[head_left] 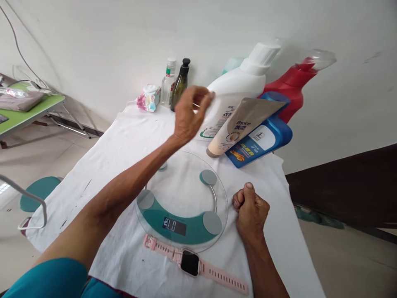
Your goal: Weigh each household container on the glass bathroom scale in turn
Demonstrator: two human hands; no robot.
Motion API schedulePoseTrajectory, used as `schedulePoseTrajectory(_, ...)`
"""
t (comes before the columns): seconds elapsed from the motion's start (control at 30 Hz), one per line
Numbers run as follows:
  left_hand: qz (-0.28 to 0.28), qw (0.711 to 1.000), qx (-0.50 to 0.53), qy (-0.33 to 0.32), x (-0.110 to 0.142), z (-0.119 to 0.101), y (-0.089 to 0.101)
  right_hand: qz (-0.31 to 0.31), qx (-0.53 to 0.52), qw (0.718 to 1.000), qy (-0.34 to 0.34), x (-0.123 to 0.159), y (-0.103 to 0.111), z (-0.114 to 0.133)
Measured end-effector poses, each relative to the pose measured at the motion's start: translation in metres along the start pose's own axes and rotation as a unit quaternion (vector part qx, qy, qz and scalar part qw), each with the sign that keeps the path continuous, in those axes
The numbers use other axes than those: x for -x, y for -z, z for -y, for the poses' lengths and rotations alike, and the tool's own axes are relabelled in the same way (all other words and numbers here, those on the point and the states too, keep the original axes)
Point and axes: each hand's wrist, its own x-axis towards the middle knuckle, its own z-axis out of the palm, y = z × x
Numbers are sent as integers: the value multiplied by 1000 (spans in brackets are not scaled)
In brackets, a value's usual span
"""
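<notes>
My left hand [191, 116] is raised over the far side of a glass scale [161, 219], in front of a large white detergent bottle [245, 85]. Its fingers are loosely curved, and I see nothing held in them. Whether it touches the bottle I cannot tell. Closed in a fist with the thumb on top, my right hand [252, 211] rests on the white cloth beside the scale. The scale's display is lit and nothing stands on the glass. Along its near edge lies a pink-strapped smartwatch [190, 263].
A beige Rejoice tube [238, 124] leans by a blue bottle [260, 138], before a red bottle [288, 89]. Further left stand a dark pump bottle [180, 85], a clear bottle [167, 87] and a wipes pack [149, 98]. A green table [46, 105] is at far left.
</notes>
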Motion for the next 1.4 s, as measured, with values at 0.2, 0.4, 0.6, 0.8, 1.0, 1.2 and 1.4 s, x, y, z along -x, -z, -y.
schedulePoseTrajectory(0.2, -103, 979, -131, 116, -70, 73, 24, -9, -5, 1000, -9, -1, 0, -1)
schedulePoseTrajectory(0.4, -57, 971, -165, 166, -101, 145, -12, -12, -15, 999, -28, -2, 3, -4)
schedulePoseTrajectory(0.6, -88, 964, -172, 182, -120, 170, -28, -15, -16, 999, -39, -2, 5, -7)
schedulePoseTrajectory(0.8, -46, 943, -262, 198, -124, 161, -29, -16, -14, 999, -31, -2, 5, -6)
schedulePoseTrajectory(1.0, 2, 939, -279, 202, -102, 137, -8, -10, -4, 1000, -20, -2, 3, -3)
schedulePoseTrajectory(1.2, 6, 950, -263, 166, -71, 100, 31, -6, 5, 1000, 2, 0, -2, 3)
schedulePoseTrajectory(1.4, 32, 975, -200, 93, -35, 31, 62, -11, -27, 999, 12, 0, -5, 1)
